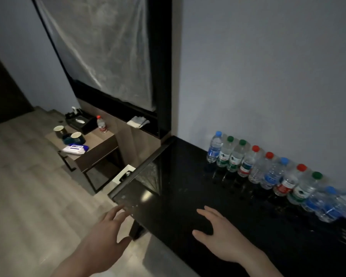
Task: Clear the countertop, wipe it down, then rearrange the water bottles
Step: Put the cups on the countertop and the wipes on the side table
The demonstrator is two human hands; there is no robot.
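Both hands — left hand (108, 226), right hand (220, 232) — spread, holding nothing, above glossy black countertop (178, 176). Clear plastic water bottles (268, 170) line the back wall — lift each upright by the body.

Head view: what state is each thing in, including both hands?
Left hand: open, holds nothing.
Right hand: open, fingers spread, holds nothing.
Row of clear plastic water bottles: upright, capped, against the wall.
Glossy black countertop: bare in front of the bottles.
White folded cloth: lying on the dark ledge.
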